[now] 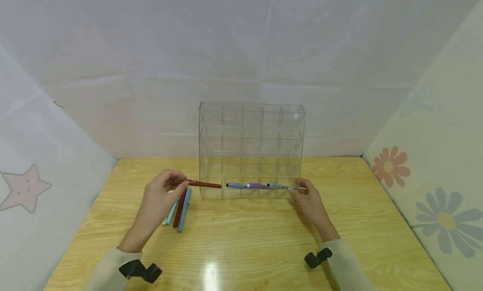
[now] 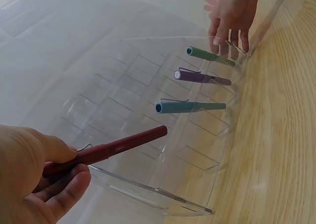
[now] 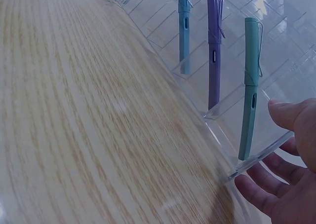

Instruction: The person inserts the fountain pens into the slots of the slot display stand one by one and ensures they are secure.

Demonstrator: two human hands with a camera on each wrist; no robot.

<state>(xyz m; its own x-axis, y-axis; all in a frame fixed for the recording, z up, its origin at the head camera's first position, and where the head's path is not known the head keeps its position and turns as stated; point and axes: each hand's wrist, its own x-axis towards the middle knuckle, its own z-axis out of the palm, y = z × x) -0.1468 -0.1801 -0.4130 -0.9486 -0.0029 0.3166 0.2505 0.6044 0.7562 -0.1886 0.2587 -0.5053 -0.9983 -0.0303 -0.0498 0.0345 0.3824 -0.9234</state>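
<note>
My left hand (image 1: 158,198) pinches a dark red pen (image 1: 203,184) by its clip end between thumb and fingers. The pen's bare end points right, beside the lower left of a clear divided organizer (image 1: 250,131). Three capped pens lie in the organizer's bottom row: a blue pen (image 2: 190,107), a purple pen (image 3: 214,56) and a green pen (image 3: 249,93). At the organizer's lower right side my right hand (image 1: 311,201) grips the clear wall, thumb on the inner side and fingers outside, close to the green pen.
On the wooden table (image 1: 241,245), below my left hand, several more pens lie side by side, among them a blue pen (image 1: 185,211) and another dark red pen (image 1: 179,213). A pale cloth wall (image 1: 241,43) rises behind the organizer, with printed side panels left and right.
</note>
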